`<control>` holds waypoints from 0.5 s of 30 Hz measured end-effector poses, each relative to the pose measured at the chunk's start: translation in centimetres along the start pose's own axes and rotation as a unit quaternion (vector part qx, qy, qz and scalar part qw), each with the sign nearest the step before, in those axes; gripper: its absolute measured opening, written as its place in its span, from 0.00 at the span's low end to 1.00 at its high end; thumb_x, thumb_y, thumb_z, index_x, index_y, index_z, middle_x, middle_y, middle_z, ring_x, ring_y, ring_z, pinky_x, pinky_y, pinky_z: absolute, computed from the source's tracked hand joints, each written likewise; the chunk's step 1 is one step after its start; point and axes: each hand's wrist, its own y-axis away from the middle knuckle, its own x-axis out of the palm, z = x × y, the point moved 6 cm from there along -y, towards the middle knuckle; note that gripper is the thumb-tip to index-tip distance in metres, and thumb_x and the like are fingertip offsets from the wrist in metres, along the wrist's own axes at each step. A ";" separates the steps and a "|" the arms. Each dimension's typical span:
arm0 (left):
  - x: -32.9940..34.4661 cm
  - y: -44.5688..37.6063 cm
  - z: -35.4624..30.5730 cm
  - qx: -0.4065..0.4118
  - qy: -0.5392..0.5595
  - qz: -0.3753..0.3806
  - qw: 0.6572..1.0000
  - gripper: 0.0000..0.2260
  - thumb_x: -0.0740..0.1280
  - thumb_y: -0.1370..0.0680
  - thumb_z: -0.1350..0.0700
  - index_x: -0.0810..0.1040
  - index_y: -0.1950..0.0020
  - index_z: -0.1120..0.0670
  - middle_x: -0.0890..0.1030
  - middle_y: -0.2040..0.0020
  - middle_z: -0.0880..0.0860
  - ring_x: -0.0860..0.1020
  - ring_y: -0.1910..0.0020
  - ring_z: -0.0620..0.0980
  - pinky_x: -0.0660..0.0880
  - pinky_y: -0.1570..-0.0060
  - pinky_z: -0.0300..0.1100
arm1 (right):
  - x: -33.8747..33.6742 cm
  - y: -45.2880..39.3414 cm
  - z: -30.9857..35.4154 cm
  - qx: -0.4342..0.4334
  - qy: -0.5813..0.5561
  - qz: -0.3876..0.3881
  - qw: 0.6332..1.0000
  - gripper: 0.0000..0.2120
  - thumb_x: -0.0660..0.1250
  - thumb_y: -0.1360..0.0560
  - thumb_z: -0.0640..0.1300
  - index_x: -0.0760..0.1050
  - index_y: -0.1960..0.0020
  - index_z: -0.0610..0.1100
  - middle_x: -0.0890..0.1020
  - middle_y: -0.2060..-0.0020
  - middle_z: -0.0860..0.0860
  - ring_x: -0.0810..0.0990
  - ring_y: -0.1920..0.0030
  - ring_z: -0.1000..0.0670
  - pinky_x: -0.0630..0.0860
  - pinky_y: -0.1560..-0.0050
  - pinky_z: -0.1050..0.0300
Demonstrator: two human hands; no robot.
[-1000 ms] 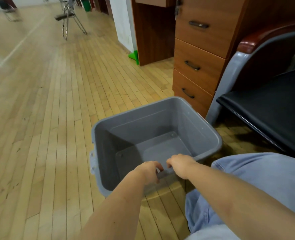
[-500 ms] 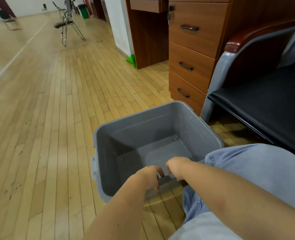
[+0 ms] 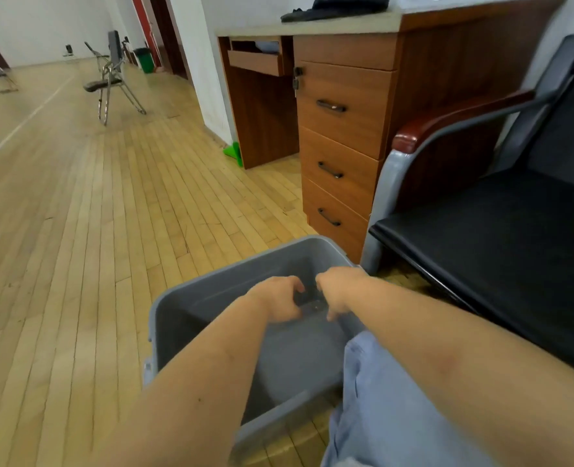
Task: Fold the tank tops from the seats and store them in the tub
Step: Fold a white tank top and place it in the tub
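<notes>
Reaching into grey tub [image 3: 191, 318] on wood floor [image 3: 76, 230], left hand [image 3: 279, 299] and right hand [image 3: 338, 289] curled, grip contents unclear

Bright, even indoor light, soft sheen on the wooden floor [image 3: 76, 230], faint shadow under the black seat [image 3: 501, 251], strong wide-angle bending at the edges, motion blur on the grey tub [image 3: 178, 318], far chairs [image 3: 110, 79] smeared and soft

looks like an office hall: wooden desk [image 3: 346, 106] upper right, armchair [image 3: 501, 237] right, folding chairs [image 3: 113, 79] upper left.
</notes>
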 end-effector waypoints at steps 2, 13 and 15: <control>-3.4 -1.5 -2.1 0.022 -0.022 -0.033 0.999 0.25 0.68 0.24 0.49 0.67 0.28 0.51 0.73 0.32 0.52 0.72 0.34 0.52 0.69 0.36 0.47 | -3.7 1.2 -3.8 0.021 -0.032 -0.042 0.998 0.29 0.73 0.28 0.53 0.67 0.33 0.45 0.76 0.40 0.47 0.76 0.42 0.44 0.76 0.44 0.48; -13.4 -12.9 -22.3 0.188 -0.078 -0.114 0.972 0.18 0.64 0.20 0.50 0.70 0.31 0.48 0.73 0.34 0.50 0.72 0.36 0.50 0.70 0.39 0.44 | -11.5 4.8 -25.9 0.092 -0.063 -0.149 0.983 0.31 0.72 0.28 0.52 0.65 0.30 0.47 0.73 0.38 0.47 0.74 0.40 0.44 0.73 0.41 0.48; -13.1 -15.1 -26.5 0.233 -0.098 -0.096 0.963 0.17 0.64 0.20 0.50 0.71 0.32 0.48 0.74 0.34 0.49 0.73 0.37 0.48 0.70 0.39 0.42 | -10.9 4.7 -29.8 0.108 0.019 -0.115 0.987 0.30 0.72 0.27 0.53 0.65 0.30 0.46 0.73 0.37 0.46 0.74 0.39 0.43 0.72 0.41 0.48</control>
